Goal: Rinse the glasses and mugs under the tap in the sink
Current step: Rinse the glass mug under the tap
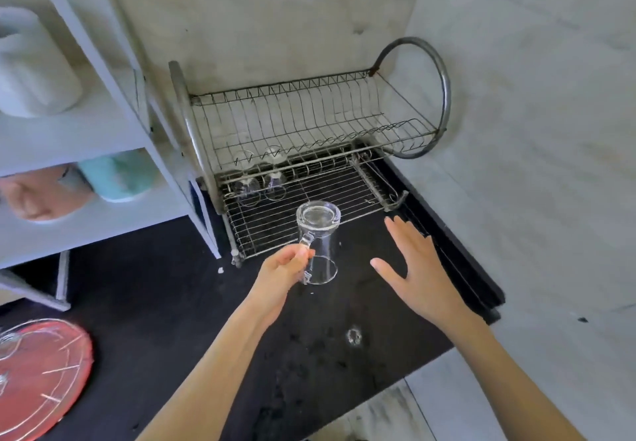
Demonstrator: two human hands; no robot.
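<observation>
L hand [282, 268] pinches the handle of a clear glass mug [318, 244], held upside down (base up) over the black table [172, 303]. R hand [418, 268] spread wide, holding nothing. Beyond, two glasses [261, 182] sit upturned in the wire rack [309, 165].

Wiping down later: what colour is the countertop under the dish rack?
Black countertop, head view.

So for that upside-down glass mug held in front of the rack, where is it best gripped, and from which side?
By its handle, from the left. The glass mug is inverted, base up and rim down, and its handle faces left, where the left hand already pinches it. The smooth, probably wet body offers a poorer grip. The right hand hovers open beside it.
</observation>
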